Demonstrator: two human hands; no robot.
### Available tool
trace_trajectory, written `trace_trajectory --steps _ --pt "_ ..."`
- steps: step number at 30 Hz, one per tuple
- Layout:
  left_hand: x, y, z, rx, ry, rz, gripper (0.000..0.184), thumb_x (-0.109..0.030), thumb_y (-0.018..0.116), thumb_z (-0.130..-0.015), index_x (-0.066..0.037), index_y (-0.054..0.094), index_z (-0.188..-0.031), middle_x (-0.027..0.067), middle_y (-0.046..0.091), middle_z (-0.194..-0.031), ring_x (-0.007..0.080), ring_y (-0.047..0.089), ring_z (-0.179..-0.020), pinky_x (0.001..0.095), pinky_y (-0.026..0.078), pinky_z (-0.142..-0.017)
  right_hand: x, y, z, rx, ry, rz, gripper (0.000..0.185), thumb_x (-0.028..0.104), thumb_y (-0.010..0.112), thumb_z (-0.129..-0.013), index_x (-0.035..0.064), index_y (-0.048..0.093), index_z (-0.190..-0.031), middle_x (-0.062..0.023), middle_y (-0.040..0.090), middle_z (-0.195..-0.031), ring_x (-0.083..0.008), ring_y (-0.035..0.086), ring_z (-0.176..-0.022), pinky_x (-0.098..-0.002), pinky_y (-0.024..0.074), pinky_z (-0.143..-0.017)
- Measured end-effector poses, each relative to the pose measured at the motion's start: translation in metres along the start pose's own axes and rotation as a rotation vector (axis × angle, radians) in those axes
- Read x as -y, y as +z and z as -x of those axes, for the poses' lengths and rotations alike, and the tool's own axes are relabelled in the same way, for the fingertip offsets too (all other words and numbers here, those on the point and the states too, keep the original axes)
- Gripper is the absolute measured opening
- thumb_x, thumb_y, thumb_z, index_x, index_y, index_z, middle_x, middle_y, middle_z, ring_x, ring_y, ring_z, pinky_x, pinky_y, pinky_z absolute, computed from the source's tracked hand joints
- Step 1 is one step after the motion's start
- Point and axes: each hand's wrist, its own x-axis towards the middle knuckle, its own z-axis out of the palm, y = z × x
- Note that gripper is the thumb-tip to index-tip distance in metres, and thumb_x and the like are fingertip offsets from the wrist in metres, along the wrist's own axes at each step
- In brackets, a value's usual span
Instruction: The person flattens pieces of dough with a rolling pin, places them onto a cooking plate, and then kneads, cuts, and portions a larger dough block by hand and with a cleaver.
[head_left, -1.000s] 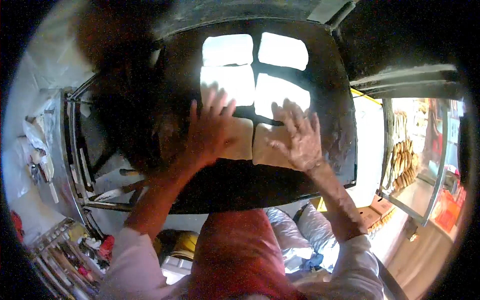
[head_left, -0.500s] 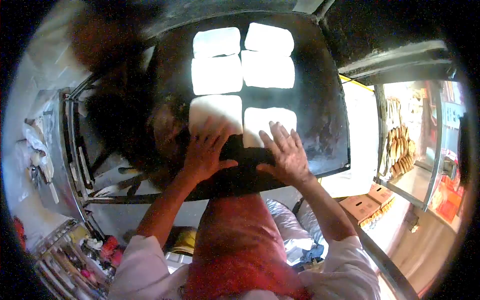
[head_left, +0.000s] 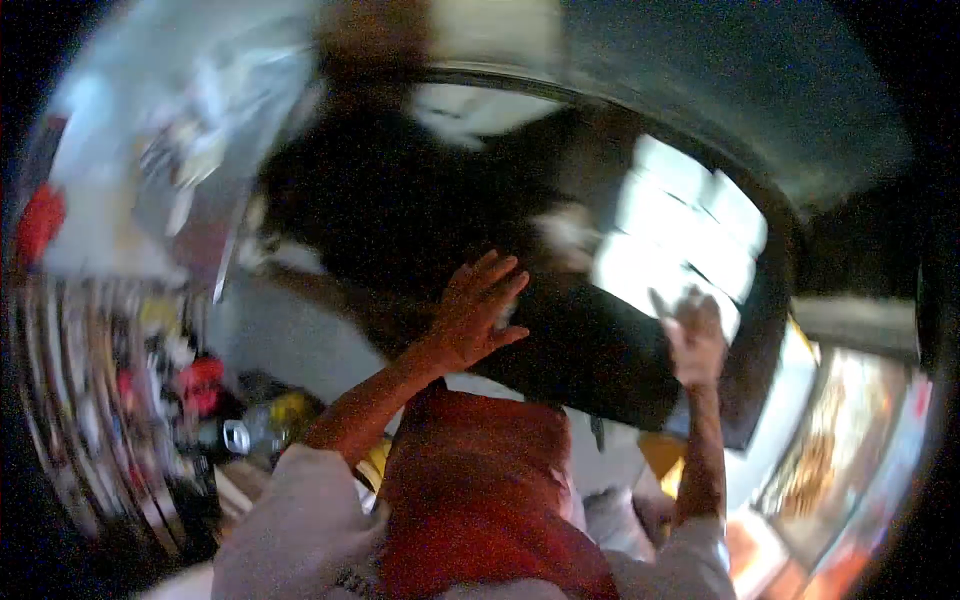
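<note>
Fingers of the left hand (head_left: 472,315) were spread wide, with the thumb held apart, over the near part of a dark surface (head_left: 590,355); whether that surface was touched could not be told. The right hand (head_left: 696,342) was stretched forward and held open, its fingertips blurred, at the near edge of the bright white slabs (head_left: 665,245); contact there could not be made out. The slabs were laid flat, close together in two rows, on the right part of the dark surface, well apart from the left hand. Pale sleeves (head_left: 300,490) were worn, and a red garment (head_left: 480,480) was seen between them. Farther out, long items (head_left: 90,410) were ranged at the left near a red object (head_left: 203,385), and brownish goods (head_left: 812,465) were blurred at the right.
</note>
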Motion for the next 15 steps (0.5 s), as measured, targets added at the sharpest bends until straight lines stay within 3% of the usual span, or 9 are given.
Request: trace_trajectory --steps 4,6,9,10,11,12,13,14,15 --pt "0.183 -0.04 0.129 -0.375 -0.464 0.163 0.056 -0.032 0.066 -0.096 -0.007 0.052 -0.145 0.0185 0.051 -0.149 0.039 0.043 -0.141 0.0485 0.036 -0.115 0.105 0.008 0.009 -0.441 -0.299 -0.064 0.075 0.044 0.059 -0.101 0.007 0.031 -0.159 -0.0264 0.033 -0.16 -0.0446 0.034 -0.146 -0.0539 0.0281 -0.121" --pt "0.297 -0.072 0.192 -0.66 -0.823 0.314 0.046 -0.03 0.06 -0.098 -0.005 0.059 -0.137 0.0184 0.059 -0.139 0.0373 0.052 -0.133 0.0442 0.041 -0.111 0.204 0.024 0.035 -0.366 -0.393 -0.087 0.064 0.034 0.055 -0.103 -0.0003 0.037 -0.155 -0.0282 0.041 -0.154 -0.0447 0.038 -0.143 -0.052 0.0296 -0.118" --pt "0.512 -0.109 0.296 -0.743 -1.226 0.08 0.045 -0.041 0.05 -0.103 -0.003 0.064 -0.123 0.0192 0.067 -0.118 0.0347 0.064 -0.106 0.044 0.049 -0.099 0.299 0.128 0.059 -0.422 -0.64 0.019 0.071 0.025 0.072 -0.087 0.0047 0.046 -0.15 -0.0232 0.043 -0.154 -0.0434 0.041 -0.141 -0.0536 0.0327 -0.115" --pt "0.579 -0.1 0.351 -0.907 -0.9 0.31 0.045 -0.044 0.051 -0.1 -0.003 0.066 -0.113 0.0179 0.068 -0.106 0.0313 0.062 -0.092 0.0455 0.05 -0.086 0.364 0.12 0.093 -0.23 -0.593 -0.153 0.069 0.021 0.073 -0.086 0.008 0.048 -0.149 -0.0224 0.044 -0.153 -0.0429 0.042 -0.14 -0.0542 0.0328 -0.115" --pt "0.604 -0.128 0.363 -1.159 -1.246 0.91 0.043 -0.044 0.052 -0.098 -0.004 0.066 -0.105 0.0133 0.066 -0.094 0.0268 0.058 -0.084 0.0448 0.048 -0.076 0.359 0.167 0.105 -0.058 -0.56 -0.02 0.066 0.023 0.073 -0.086 0.0086 0.051 -0.146 -0.0213 0.045 -0.149 -0.0424 0.043 -0.138 -0.0551 0.0332 -0.114" --pt "0.644 -0.148 0.378 -1.161 -1.26 0.915 0.043 -0.044 0.052 -0.098 -0.004 0.066 -0.105 0.0133 0.066 -0.094 0.0268 0.058 -0.084 0.0448 0.048 -0.076 0.44 0.142 0.124 0.028 -0.581 -0.042 0.062 0.029 0.073 -0.088 0.0071 0.053 -0.142 -0.0214 0.046 -0.146 -0.0438 0.043 -0.135 -0.0576 0.0335 -0.112" --pt "0.685 -0.172 0.403 -0.925 -1.374 0.502 0.04 -0.042 0.053 -0.098 -0.005 0.066 -0.107 0.0133 0.066 -0.097 0.0254 0.059 -0.086 0.0449 0.049 -0.075 0.48 0.133 0.139 0.122 -0.612 0.032 0.059 0.032 0.07 -0.09 0.0049 0.053 -0.139 -0.0231 0.046 -0.146 -0.0458 0.043 -0.134 -0.0611 0.0343 -0.109" --pt "0.72 -0.189 0.425 -0.658 -1.431 0.1 0.038 -0.039 0.054 -0.097 -0.006 0.066 -0.11 0.0132 0.066 -0.099 0.0239 0.06 -0.088 0.0449 0.05 -0.075 0.479 0.145 0.148 0.13 -0.608 0.041 0.059 0.032 0.07 -0.09 0.0049 0.053 -0.139 -0.0231 0.046 -0.146 -0.0458 0.043 -0.134 -0.0611 0.0343 -0.109" --pt "0.748 -0.194 0.438 -0.637 -1.411 -0.018 0.037 -0.038 0.055 -0.097 -0.006 0.066 -0.11 0.0133 0.066 -0.101 0.0244 0.06 -0.088 0.0455 0.05 -0.074 0.464 0.164 0.159 0.158 -0.626 0.071 0.058 0.032 0.069 -0.091 0.0043 0.053 -0.139 -0.0235 0.046 -0.146 -0.046 0.043 -0.134 -0.0619 0.0334 -0.11"
